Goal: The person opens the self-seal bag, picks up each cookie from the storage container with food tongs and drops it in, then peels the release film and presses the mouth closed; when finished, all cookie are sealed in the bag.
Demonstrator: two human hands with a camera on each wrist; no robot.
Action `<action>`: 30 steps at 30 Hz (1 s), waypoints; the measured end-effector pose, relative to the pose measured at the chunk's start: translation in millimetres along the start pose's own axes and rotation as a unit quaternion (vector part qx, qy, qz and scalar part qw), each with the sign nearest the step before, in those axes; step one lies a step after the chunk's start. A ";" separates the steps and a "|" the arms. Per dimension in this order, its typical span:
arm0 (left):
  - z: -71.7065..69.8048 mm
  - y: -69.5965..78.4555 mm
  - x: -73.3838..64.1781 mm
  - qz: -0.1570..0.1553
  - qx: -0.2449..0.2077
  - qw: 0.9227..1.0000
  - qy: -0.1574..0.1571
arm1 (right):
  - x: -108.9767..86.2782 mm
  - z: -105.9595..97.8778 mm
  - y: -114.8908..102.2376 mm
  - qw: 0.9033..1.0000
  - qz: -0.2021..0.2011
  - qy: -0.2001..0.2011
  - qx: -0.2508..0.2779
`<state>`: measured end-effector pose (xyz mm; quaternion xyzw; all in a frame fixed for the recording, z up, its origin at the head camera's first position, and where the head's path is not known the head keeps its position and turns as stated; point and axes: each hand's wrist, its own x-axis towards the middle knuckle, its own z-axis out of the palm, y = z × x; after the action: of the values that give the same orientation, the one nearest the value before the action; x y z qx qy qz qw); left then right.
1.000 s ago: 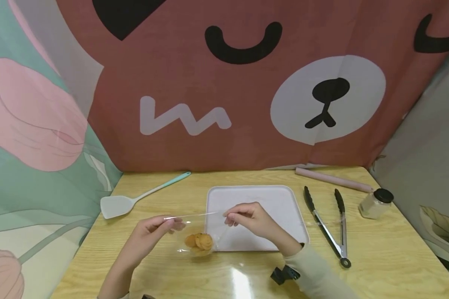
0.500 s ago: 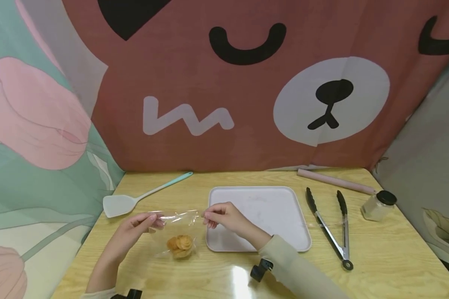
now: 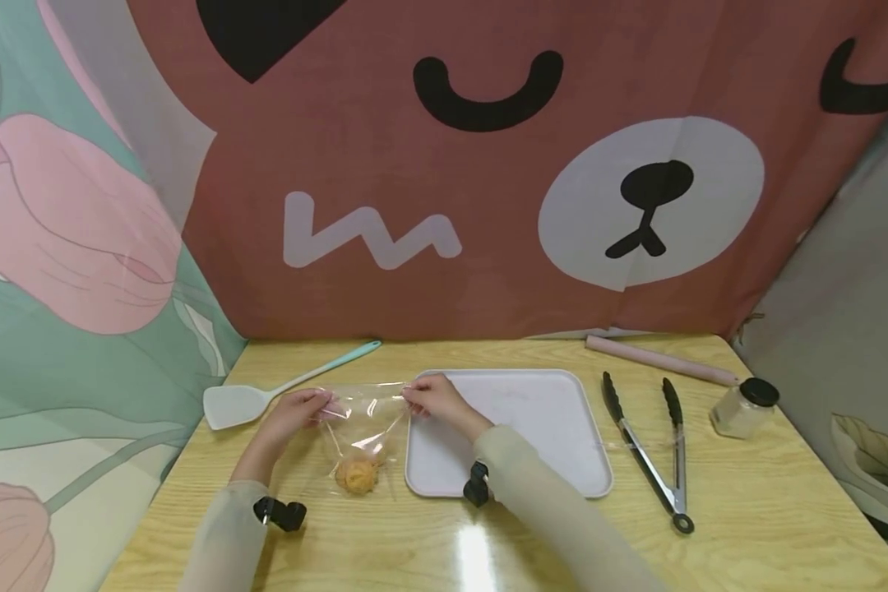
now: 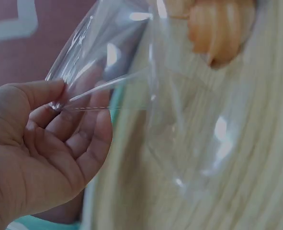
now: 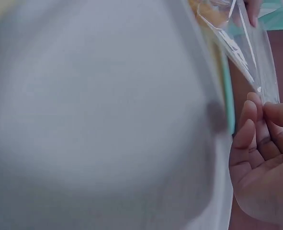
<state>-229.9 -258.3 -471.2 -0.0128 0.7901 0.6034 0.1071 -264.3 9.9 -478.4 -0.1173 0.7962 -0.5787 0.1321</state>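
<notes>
A clear plastic bag (image 3: 366,419) is stretched between both hands, its top edge pulled taut. In its bottom lies a golden-brown ridged pastry (image 3: 358,475), also showing in the left wrist view as a ridged pastry (image 4: 220,31). My left hand (image 3: 296,413) pinches the left upper corner between thumb and index finger; the other fingers curl loosely below. The right upper corner is pinched by my right hand (image 3: 440,400), over the left edge of the white tray (image 3: 518,436). In the right wrist view, thumb and fingertips of the right hand (image 5: 266,158) meet on the gathered film.
Behind the left hand lies a spatula (image 3: 240,405) with a turquoise handle. Right of the tray are black-tipped tongs (image 3: 662,473), a black-lidded jar (image 3: 743,409) and a pink rolling pin (image 3: 659,360). A printed curtain (image 3: 488,288) hangs along the table's back edge.
Both hands have moved farther back over the table, lifting the bag's top edge away from me. Over the full second the bag and pastry also shifted left.
</notes>
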 end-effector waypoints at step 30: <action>-7.1 -26.6 36.4 -0.055 -0.124 0.990 -0.033 | 16.4 2.6 11.6 0.994 -0.003 0.061 -0.094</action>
<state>-262.6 -268.3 -501.5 -0.0492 0.7036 0.6897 0.1639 -279.2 5.5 -491.4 -0.0961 0.8533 -0.5076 0.0703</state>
